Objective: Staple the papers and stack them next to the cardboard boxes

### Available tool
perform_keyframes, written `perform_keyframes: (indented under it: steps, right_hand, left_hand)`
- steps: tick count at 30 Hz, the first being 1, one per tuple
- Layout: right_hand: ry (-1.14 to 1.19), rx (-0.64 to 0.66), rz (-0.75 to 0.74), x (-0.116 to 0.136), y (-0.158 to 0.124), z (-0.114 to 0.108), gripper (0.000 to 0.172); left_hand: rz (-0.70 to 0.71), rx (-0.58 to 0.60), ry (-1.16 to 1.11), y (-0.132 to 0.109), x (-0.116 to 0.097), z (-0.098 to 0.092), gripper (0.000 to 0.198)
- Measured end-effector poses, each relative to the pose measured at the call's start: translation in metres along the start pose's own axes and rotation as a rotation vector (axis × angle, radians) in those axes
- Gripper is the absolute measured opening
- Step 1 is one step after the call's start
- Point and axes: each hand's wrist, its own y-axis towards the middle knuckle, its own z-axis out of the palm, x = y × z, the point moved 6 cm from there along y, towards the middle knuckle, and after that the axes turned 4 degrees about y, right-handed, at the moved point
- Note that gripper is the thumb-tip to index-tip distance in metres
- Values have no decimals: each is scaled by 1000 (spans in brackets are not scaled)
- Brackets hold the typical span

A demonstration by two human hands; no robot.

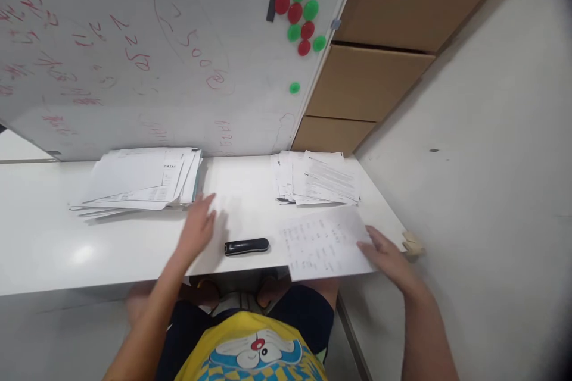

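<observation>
My right hand point(388, 255) grips the right edge of a sheet of paper point(324, 244) covered in rows of faint marks; the sheet's near corner reaches past the table's front edge. With fingers apart and nothing in it, my left hand point(197, 227) is over the table beside the right end of a thick paper stack point(134, 175). Between my hands lies a black stapler point(246, 246), close to the front edge. Beyond the held sheet sits a second, fanned-out pile of printed papers point(319, 177).
A whiteboard point(250, 71) with red writing stands along the back of the white table point(241, 181). Red and green round magnets point(295, 12) cluster at its right. Cardboard boxes point(364, 80) are stacked behind it. A wall point(482, 161) bounds the right side.
</observation>
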Motion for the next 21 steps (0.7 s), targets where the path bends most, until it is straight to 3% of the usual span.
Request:
perform_keyframes:
  steps: [3,5,7,10,13,17,21]
  right_hand:
    - [101,-66,-23,2,46,-17,44]
    - [161,-114,-70,7,82,-13,43]
    - [134,-189,-107,13,118,-3,46]
    - [-15,-224,-142,24,160,16,52]
    - [-133,-211,-165,34,179,29,56]
    - [-369,-272,-202,43,176,37,75]
    - [-486,-391,-326,60,152,49,81]
  left_hand:
    - [-53,-141,123,6,71,-43,49]
    - [-75,-173,167,8,103,-55,53]
    - [-64,-160,210,9,119,-54,54]
    - [-24,-152,280,4,118,-48,48]
    - [-19,-173,295,-6,105,-46,41]
    - [-3,-206,249,-13,93,-55,37]
    - [-128,-273,313,-4,115,-73,48]
